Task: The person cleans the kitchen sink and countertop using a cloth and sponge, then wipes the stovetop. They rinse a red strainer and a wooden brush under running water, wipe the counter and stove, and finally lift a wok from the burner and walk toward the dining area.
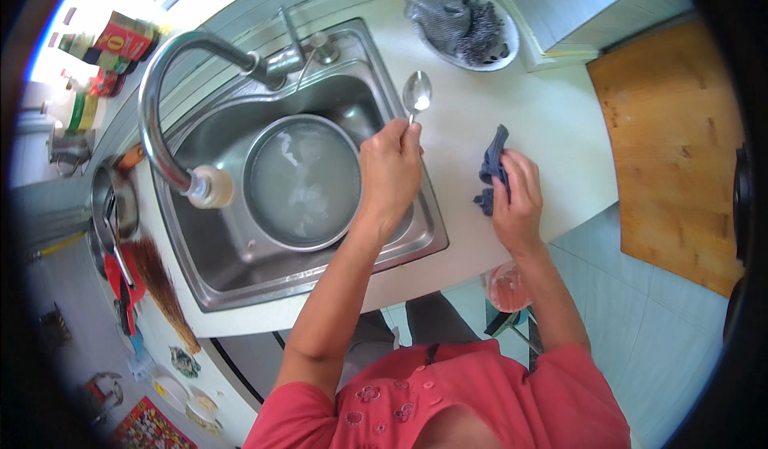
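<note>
My left hand [393,164] grips a metal spoon [417,92] by its handle, bowl end up, over the right rim of the stainless steel sink [222,257]. Pinched in my right hand [521,200] is a crumpled dark blue cloth [494,164], above the white countertop [456,107] to the right of the sink. A round metal basin [303,185] of cloudy water sits in the sink, left of my left hand. The curved faucet [157,98] with a filter head [211,188] reaches over the sink's left part.
A white oval dish [510,41] with mesh cloth and scourers lies at the back right. A wooden board [672,149] is at the far right. Bottles and packets [123,38] stand at the upper left. A straw brush [161,287] and utensils lie left of the sink.
</note>
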`<state>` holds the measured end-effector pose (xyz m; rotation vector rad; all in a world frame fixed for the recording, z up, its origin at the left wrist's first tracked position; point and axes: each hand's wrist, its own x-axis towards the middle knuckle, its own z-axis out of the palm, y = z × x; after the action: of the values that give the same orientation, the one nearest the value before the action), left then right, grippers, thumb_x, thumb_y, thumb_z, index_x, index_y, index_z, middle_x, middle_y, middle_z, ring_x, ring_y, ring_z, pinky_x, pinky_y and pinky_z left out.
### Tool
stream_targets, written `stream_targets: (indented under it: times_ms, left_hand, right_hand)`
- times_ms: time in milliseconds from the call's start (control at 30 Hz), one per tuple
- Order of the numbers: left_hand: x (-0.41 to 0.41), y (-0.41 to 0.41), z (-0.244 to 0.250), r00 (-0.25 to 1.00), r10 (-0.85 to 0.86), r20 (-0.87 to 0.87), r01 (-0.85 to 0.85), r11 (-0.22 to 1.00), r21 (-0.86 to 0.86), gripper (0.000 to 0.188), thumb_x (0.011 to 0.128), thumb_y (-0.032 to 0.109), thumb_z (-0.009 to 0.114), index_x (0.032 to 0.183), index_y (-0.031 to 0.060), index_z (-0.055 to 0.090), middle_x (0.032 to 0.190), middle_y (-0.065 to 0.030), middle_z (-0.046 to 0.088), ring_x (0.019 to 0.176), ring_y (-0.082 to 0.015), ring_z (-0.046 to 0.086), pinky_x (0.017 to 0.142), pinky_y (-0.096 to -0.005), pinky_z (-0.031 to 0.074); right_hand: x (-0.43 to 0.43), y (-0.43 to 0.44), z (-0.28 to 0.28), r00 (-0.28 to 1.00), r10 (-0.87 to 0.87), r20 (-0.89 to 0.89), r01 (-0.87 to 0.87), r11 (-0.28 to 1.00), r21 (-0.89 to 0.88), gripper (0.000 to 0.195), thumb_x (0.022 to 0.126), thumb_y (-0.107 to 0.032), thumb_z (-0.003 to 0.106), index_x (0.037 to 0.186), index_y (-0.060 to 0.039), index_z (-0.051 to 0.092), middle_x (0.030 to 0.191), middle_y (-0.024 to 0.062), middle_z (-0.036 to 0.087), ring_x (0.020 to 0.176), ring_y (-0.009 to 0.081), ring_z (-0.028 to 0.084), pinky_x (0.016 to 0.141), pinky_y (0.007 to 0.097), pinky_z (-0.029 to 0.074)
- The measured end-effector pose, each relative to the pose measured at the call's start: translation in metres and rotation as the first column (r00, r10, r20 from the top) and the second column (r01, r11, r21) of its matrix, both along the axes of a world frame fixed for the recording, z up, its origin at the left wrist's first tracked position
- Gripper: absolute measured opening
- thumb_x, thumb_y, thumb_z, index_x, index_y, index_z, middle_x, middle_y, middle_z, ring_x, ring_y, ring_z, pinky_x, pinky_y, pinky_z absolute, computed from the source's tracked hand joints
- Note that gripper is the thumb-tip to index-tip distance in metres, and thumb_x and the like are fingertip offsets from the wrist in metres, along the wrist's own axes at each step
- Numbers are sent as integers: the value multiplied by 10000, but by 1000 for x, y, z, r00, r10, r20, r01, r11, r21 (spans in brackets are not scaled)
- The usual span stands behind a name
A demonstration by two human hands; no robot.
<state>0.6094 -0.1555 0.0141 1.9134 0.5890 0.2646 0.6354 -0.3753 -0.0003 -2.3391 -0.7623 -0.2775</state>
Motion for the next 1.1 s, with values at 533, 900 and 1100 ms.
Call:
stream_targets:
  times_ms: [533,900,1100]
  left_hand:
    - [-261,66,21,887,449,-109,-380,573,-726,244,1029,115,528,1180,14,692,1060,-85,718,798,-92,622,627,-221,437]
    - [-364,101,31,738,675,-16,-397,415,-818,197,996,92,601,1120,-3,719,1351,-144,627,1176,-186,585,1017,-349,448]
    - [-425,134,31,734,679,-19,-540,566,-622,188,975,92,606,1064,-17,730,1287,-138,671,1175,-190,595,1039,-361,428]
  right_hand:
    - [-87,75,48,841,408,-355,-377,913,156,342,912,7,609,1254,12,619,1215,173,640,939,247,664,819,339,526]
    - [-263,228,42,0,527,-850,-455,757,470,214,1002,-110,566,1130,31,662,818,72,697,620,96,610,561,258,490]
    - [-295,276,70,-224,367,-903,-452,782,430,214,1013,-160,568,984,17,684,685,23,627,549,68,537,491,227,408]
